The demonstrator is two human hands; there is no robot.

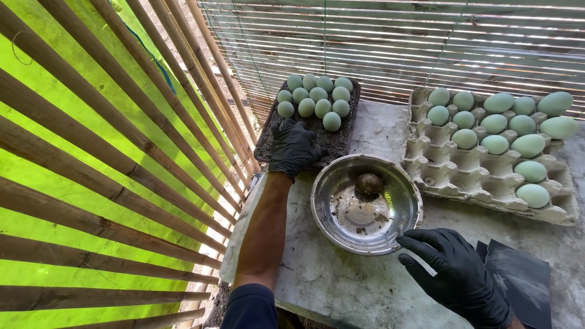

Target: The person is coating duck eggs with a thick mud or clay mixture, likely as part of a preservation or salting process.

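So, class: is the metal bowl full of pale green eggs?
No: the metal bowl holds just one dark, dirt-coated egg.

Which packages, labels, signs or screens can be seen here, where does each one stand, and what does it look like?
Grey egg carton: right on the table, moulded pulp tray, holding pale green eggs at its far side.
Dark tray: at the far left, rectangular, covered in dark material, with pale green eggs; the gloved left hand rests on it.
No labels, signs or screens are visible.
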